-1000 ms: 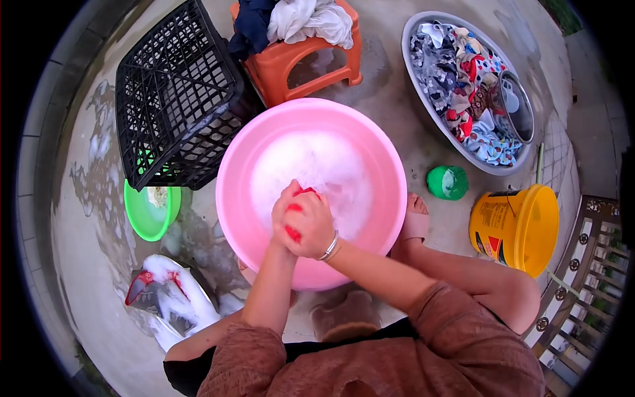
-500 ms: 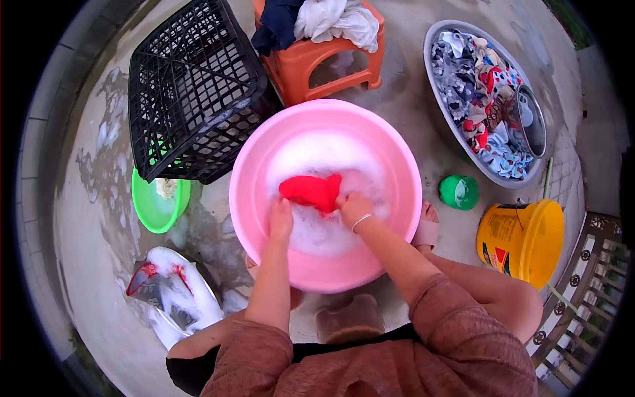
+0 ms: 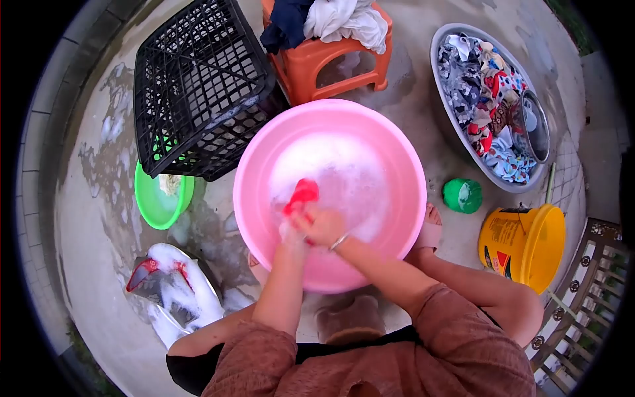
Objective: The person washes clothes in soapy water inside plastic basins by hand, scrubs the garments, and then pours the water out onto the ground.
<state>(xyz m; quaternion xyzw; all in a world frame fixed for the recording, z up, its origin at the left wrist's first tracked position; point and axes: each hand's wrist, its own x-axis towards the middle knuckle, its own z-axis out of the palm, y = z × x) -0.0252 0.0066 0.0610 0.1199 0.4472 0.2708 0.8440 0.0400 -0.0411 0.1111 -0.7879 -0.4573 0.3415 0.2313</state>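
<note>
A small wet red cloth (image 3: 303, 192) is bunched up over the near left part of the pink basin (image 3: 410, 172). White suds (image 3: 331, 159) float on the water in the basin. My right hand (image 3: 322, 225), with a bracelet at the wrist, closes round the lower part of the cloth. Pressed close against it, my left hand (image 3: 291, 231) grips the same cloth from the left. Motion blurs the fingers of both hands, and the cloth between them is partly hidden.
A black crate (image 3: 198, 86) and an orange stool (image 3: 331, 59) with clothes stand behind the basin. At right are a grey tub (image 3: 450, 142) of laundry, a green container (image 3: 462, 196) and a yellow bucket (image 3: 519, 241). Left are a green bowl (image 3: 149, 205) and a sudsy metal basin (image 3: 215, 291).
The red cloth has gone from spread out in the suds to bunched up, nearer to me and to the left. My right hand has moved left and joined my left hand.
</note>
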